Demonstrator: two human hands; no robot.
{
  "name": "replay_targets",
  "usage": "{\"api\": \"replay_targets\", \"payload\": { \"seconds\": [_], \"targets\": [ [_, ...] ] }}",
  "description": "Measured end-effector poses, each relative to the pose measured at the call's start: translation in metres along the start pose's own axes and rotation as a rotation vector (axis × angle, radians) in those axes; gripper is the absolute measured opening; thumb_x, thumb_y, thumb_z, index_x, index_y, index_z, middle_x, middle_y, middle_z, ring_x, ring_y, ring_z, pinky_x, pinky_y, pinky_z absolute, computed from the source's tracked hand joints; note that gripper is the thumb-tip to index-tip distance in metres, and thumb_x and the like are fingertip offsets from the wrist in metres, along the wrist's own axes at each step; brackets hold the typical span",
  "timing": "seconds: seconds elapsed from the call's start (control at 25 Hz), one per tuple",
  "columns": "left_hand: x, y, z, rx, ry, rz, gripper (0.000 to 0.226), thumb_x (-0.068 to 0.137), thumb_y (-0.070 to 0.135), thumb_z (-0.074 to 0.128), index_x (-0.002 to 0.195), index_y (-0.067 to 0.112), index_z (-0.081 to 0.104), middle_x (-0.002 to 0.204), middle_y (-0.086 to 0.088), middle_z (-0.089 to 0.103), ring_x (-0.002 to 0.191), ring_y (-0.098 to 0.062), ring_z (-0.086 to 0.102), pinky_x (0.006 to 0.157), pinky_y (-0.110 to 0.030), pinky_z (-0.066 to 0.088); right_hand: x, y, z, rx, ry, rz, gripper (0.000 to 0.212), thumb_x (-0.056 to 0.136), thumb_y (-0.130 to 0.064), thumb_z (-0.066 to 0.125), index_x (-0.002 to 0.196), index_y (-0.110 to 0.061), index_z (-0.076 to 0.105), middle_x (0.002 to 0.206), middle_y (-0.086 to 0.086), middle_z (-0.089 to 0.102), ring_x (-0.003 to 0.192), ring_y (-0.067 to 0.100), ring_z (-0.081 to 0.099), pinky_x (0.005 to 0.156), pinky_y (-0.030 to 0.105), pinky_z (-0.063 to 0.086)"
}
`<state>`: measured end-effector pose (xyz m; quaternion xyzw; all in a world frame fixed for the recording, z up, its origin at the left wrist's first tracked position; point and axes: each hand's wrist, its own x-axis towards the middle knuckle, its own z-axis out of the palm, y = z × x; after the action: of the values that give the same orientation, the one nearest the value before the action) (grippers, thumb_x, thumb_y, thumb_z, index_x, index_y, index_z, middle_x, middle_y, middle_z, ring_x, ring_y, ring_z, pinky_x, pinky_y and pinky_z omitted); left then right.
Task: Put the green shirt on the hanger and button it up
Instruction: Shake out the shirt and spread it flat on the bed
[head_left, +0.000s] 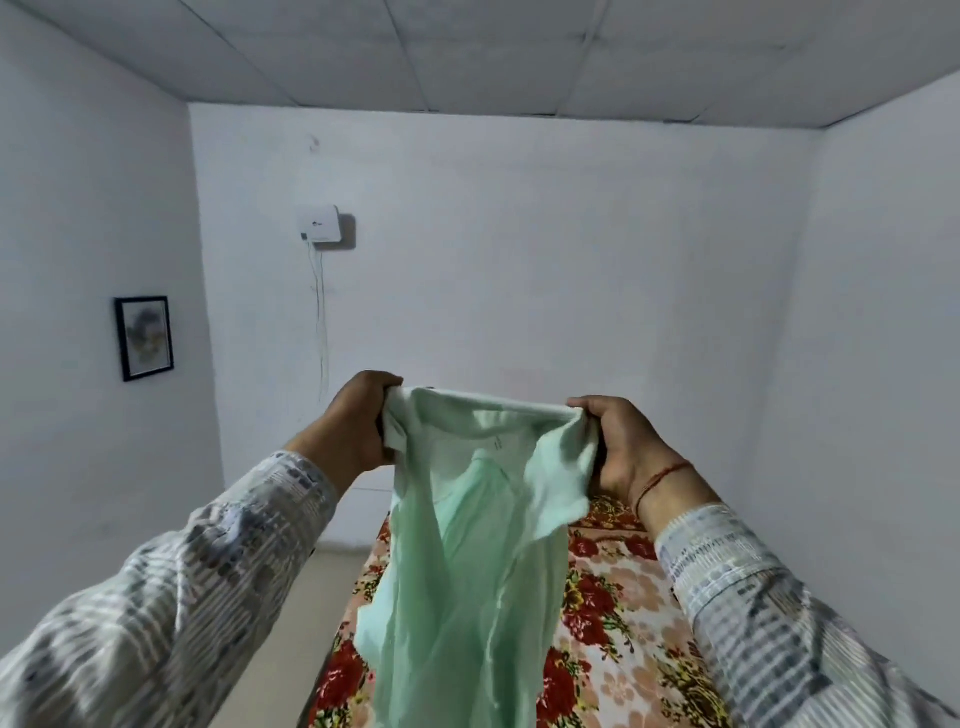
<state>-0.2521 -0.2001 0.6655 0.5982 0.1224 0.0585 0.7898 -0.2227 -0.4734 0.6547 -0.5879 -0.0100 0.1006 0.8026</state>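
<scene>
Both hands are up at chest height, and the left hand (358, 421) has its fingers curled tight round one end of the pale mint-green cotton shirt (467, 571), thumb on the near side, a bunch of fabric squeezed in the fist. Between the hands the shirt's top edge runs taut and nearly level. Below that line the cloth falls in long, loose folds, an inner layer showing through the thin outer one, and the lower end drops out of the bottom of the view. The right hand (623, 447) grips the other end the same way, fingers wrapped over the gathered fabric and thumb on top, with a thin red thread (667, 473) tied round its wrist. Both arms wear white-and-grey patterned sleeves, the left sleeve (171, 597) and the right sleeve (779, 613) reaching in from the bottom corners. So the shirt hangs in the air, held by both hands above the near edge of a bed with a red-and-cream floral cover (623, 623); whether its hem touches the cover cannot be told. On the left wall hangs a small black-framed picture (144, 338). On the back wall sits a white rectangular box (319, 224) with thin cables (322, 322) trailing down below it. Pale floor (301, 597) shows left of the bed.
</scene>
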Motion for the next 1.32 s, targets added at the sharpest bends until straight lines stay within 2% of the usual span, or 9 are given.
{"api": "replay_targets", "payload": {
  "seconds": [0.12, 0.28, 0.4, 0.56, 0.68, 0.8, 0.88, 1.12, 1.32],
  "targets": [
    [0.000, 0.002, 0.004, -0.028, -0.079, 0.002, 0.039, 0.109, 0.045, 0.047, 0.095, 0.016, 0.068, 0.070, -0.007, 0.074, 0.073, -0.029, 0.068, 0.073, -0.038, 0.054, -0.001, -0.005, -0.003, 0.013, -0.057, -0.027, 0.024, 0.096, -0.028, 0.058, 0.085, -0.009, 0.067, 0.078, 0.012, 0.067, 0.072, 0.030, 0.067, 0.082, 0.038, 0.055],
    [0.002, -0.004, 0.019, -0.033, -0.308, 0.001, 0.064, 0.107, 0.068, 0.035, 0.125, 0.019, 0.072, 0.106, -0.012, 0.077, 0.098, -0.033, 0.073, 0.083, -0.055, 0.062, 0.002, 0.008, 0.008, -0.026, -0.267, 0.028, 0.051, 0.099, -0.047, 0.056, 0.131, -0.011, 0.072, 0.128, 0.018, 0.072, 0.119, 0.037, 0.065, 0.113, 0.057, 0.044],
    [0.005, -0.007, 0.031, -0.056, -0.398, 0.039, 0.053, 0.112, 0.053, 0.038, 0.120, 0.017, 0.075, 0.100, -0.006, 0.077, 0.097, -0.030, 0.071, 0.092, -0.053, 0.058, 0.002, 0.021, 0.018, 0.002, -0.384, 0.064, 0.053, 0.105, -0.045, 0.041, 0.133, -0.013, 0.072, 0.126, 0.018, 0.072, 0.117, 0.036, 0.066, 0.110, 0.057, 0.047],
    [0.007, -0.011, 0.031, 0.025, -0.548, 0.120, 0.039, 0.098, -0.001, 0.038, 0.112, 0.001, 0.074, 0.100, -0.016, 0.075, 0.086, -0.029, 0.074, 0.079, -0.040, 0.062, 0.002, 0.030, 0.022, 0.009, -0.326, -0.092, 0.043, 0.094, -0.001, 0.035, 0.098, -0.001, 0.078, 0.094, 0.019, 0.072, 0.082, 0.032, 0.070, 0.076, 0.041, 0.062],
    [0.013, -0.015, 0.034, 0.343, -0.458, 0.346, 0.046, 0.079, -0.019, 0.049, 0.110, 0.000, 0.077, 0.101, -0.019, 0.078, 0.089, -0.028, 0.075, 0.079, -0.036, 0.061, 0.010, 0.033, 0.034, -0.207, -0.163, -0.271, 0.024, 0.095, 0.009, 0.055, 0.098, 0.000, 0.078, 0.094, 0.022, 0.076, 0.083, 0.034, 0.071, 0.075, 0.044, 0.063],
    [0.017, -0.014, 0.035, 0.660, -0.177, 0.569, 0.013, 0.072, -0.007, 0.063, 0.071, 0.005, 0.068, 0.063, -0.003, 0.059, 0.062, -0.019, 0.051, 0.057, -0.024, 0.042, 0.013, 0.033, 0.048, -0.423, -0.083, -0.404, 0.023, 0.087, 0.008, 0.074, 0.096, -0.012, 0.081, 0.098, 0.015, 0.081, 0.086, 0.028, 0.076, 0.079, 0.047, 0.066],
    [0.024, -0.009, 0.027, 0.771, -0.050, 0.630, 0.029, 0.078, 0.000, 0.078, 0.057, 0.013, 0.062, 0.052, 0.007, 0.049, 0.051, -0.007, 0.039, 0.048, -0.021, 0.034, 0.014, 0.032, 0.051, -0.532, -0.044, -0.424, 0.018, 0.087, 0.006, 0.074, 0.101, -0.005, 0.078, 0.104, 0.019, 0.079, 0.087, 0.027, 0.074, 0.083, 0.048, 0.064],
    [0.030, 0.009, 0.003, 0.511, -0.044, 0.626, 0.011, 0.089, 0.010, 0.075, 0.088, 0.021, 0.078, 0.077, 0.004, 0.076, 0.065, -0.015, 0.067, 0.054, -0.025, 0.052, 0.023, 0.021, 0.032, -0.617, 0.190, -0.390, 0.019, 0.087, -0.001, 0.074, 0.099, -0.015, 0.078, 0.103, 0.010, 0.081, 0.094, 0.029, 0.076, 0.083, 0.047, 0.066],
    [0.018, 0.021, -0.005, 0.938, -0.101, 0.879, 0.024, 0.099, 0.009, 0.059, 0.104, 0.025, 0.077, 0.089, 0.012, 0.077, 0.084, -0.011, 0.072, 0.071, -0.029, 0.053, 0.025, 0.029, 0.034, -0.751, 0.161, -0.388, 0.017, 0.098, -0.021, 0.060, 0.113, -0.027, 0.067, 0.110, 0.005, 0.076, 0.098, 0.028, 0.072, 0.083, 0.042, 0.061]
  ]
}}
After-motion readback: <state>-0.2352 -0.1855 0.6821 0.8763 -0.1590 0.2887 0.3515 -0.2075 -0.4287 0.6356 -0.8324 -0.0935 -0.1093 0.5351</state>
